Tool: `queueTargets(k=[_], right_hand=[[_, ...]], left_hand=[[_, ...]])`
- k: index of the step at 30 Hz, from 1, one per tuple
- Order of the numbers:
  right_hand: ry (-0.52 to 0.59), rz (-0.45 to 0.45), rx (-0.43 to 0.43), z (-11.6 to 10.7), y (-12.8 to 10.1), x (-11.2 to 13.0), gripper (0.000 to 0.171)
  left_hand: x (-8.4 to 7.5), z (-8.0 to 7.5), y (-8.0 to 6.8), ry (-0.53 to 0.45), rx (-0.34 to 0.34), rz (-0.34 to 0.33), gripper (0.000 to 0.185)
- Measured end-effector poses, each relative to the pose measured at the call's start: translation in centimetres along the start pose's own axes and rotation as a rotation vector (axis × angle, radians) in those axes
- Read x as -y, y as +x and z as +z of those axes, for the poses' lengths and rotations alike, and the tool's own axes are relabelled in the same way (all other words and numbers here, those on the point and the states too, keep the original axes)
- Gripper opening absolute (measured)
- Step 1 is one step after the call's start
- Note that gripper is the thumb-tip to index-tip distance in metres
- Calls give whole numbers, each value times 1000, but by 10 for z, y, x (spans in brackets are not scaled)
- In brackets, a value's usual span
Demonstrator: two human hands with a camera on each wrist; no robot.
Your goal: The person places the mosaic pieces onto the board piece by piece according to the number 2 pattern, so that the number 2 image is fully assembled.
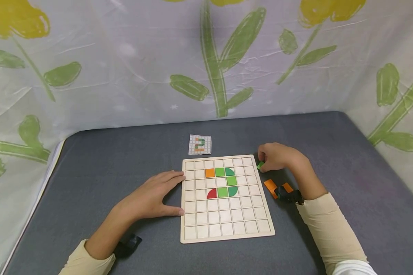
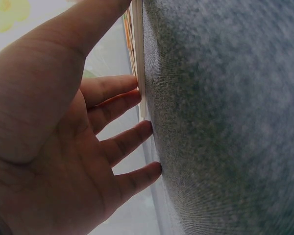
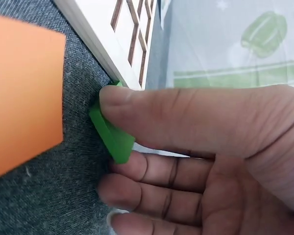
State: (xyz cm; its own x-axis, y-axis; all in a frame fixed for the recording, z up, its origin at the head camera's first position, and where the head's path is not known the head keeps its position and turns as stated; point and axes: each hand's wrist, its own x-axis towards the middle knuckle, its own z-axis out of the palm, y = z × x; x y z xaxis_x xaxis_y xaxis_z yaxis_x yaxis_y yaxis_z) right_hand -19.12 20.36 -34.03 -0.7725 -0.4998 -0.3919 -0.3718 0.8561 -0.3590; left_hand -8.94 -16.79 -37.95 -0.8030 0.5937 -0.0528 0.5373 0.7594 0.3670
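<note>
- A wooden grid board (image 1: 213, 227) lay flat in the middle of the grey tabletop (image 1: 151, 149).
- The left hand (image 1: 155, 194) was open with its fingers spread, the thumb and fingertips touching the board's left edge.
- The right hand (image 1: 278, 156) pinched a light green tile (image 3: 115, 139) between thumb and fingers, just beside the board's right edge, toward its far corner; the tile was tilted.
- Six coloured tiles sat in the board's cells. In the far row, from left to right, were an orange square (image 1: 210, 173), a light green square (image 1: 220, 172) and a dark green quarter-circle (image 1: 229, 171).
- Another light green square lay just nearer, at the right; nearer again, a red quarter-circle (image 1: 212, 194), a light green square and a dark green quarter-circle formed a row.
- Two orange pieces (image 1: 270, 187) lay right of the board, near the right wrist.
- Beyond the board's far edge lay a small pattern card (image 1: 200, 144) showing a coloured figure on a grid.
- A pale sheet (image 1: 130, 76) with painted flowers hung behind.
</note>
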Motion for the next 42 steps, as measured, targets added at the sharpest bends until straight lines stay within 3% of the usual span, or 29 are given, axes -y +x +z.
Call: queueTargets(k=[8, 20, 27, 42], right_hand=[[42, -35, 8, 0, 0, -2, 16], [243, -75, 69, -2, 0, -5, 16], [244, -27, 79, -6, -4, -1, 13], [283, -60, 66, -10, -7, -1, 9]], left_hand=[[-1, -1, 1, -10, 11, -5, 94], [-1, -3, 0, -7, 14, 0, 93], [-2, -3, 0, -5, 19, -17, 94], [1, -1, 0, -6, 19, -12, 95]])
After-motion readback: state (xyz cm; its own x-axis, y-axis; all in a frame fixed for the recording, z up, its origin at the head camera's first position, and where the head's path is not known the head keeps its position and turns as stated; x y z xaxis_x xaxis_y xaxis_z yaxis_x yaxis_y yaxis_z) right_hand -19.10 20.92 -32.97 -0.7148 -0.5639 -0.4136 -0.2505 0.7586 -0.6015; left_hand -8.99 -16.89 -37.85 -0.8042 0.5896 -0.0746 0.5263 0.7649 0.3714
